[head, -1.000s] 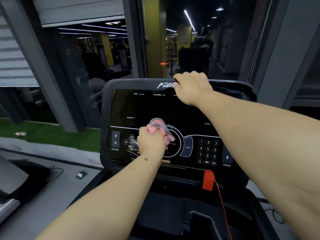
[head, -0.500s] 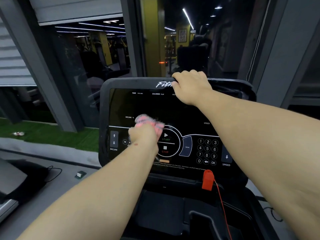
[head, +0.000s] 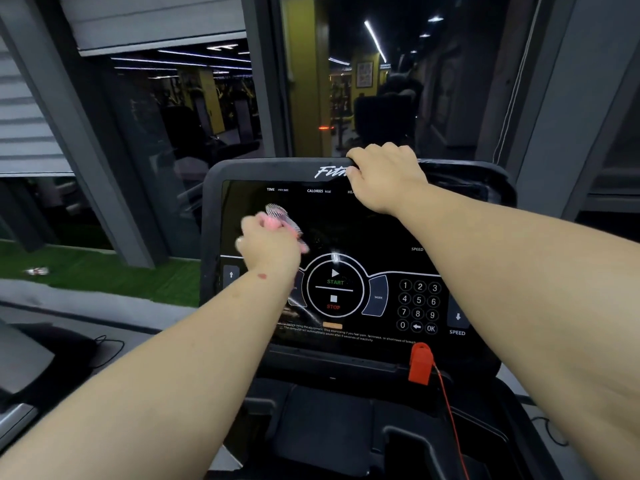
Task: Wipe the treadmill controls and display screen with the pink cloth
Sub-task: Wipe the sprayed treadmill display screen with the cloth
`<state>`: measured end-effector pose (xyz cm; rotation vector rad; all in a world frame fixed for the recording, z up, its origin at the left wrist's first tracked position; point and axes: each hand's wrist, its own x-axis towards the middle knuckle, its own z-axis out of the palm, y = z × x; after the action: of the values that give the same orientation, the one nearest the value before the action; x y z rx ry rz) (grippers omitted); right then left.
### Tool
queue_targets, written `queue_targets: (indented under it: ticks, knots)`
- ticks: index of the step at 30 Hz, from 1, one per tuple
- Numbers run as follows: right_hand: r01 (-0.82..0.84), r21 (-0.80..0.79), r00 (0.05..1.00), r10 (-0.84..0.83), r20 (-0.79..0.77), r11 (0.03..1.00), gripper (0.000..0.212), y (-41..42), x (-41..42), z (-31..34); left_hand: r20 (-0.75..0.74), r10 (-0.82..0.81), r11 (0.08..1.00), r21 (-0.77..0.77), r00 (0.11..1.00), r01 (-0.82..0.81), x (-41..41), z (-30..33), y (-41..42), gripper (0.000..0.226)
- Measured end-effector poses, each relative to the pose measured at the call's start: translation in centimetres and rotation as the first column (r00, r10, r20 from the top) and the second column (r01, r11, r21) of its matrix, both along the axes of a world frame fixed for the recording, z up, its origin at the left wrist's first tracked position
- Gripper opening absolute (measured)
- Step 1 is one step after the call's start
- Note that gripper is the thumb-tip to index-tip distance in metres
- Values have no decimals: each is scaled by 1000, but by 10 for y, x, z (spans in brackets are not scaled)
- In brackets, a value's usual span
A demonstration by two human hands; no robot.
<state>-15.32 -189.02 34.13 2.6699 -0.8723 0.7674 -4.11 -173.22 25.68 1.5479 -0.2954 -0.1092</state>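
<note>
1. Dark glass panes and grey frames fill the background of the head view, with ceiling light strips mirrored in them; a strip of green turf [head: 104,275] lies outside at lower left.
2. One black treadmill console [head: 214,209] stands in front, its dark display screen [head: 346,223] printed with TIME, CALORIES and SPEED labels.
3. Below the screen sit the controls: one round START/STOP dial [head: 334,289], one MODE key [head: 378,296] and a number keypad [head: 418,306] with digits 0 to 9, an arrow and OK.
4. One red safety clip [head: 420,363] hangs at the console's lower edge, a thin red cord [head: 450,410] trailing down from it.
5. Two bare arms reach in. The left hand [head: 268,249] is curled into a fist around the pink cloth [head: 285,221], bunched and blurred, against the upper left part of the screen above the dial.
6. The right hand [head: 384,174] grips the console's top rim, fingers hooked over the edge, thumb on the front beside the logo.
</note>
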Motion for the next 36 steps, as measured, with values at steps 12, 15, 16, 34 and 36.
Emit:
queue_targets:
  ticks: [12,15,16,34,36]
  knots:
    - [11,-17,1000,-11,1,1000,39,-2,2,0,586,-216,853,502,781,-142,-11,-32,10,44]
    - [16,-22,1000,-16,-8,1000,40,-1,1,0,591,-285,858,509,755,-75,-32,-34,4,44]
    - [13,-24,1000,-14,-9,1000,40,-1,1,0,597,-306,865,499,742,-45,-35,-33,2,44]
    - [-3,-29,1000,3,0,1000,39,-2,1,-1,836,-547,832,549,48,-75,14,-62,22,19]
    - [-2,-32,1000,2,2,999,39,-2,1,-2,810,-562,807,581,166,-103,29,-60,30,17]
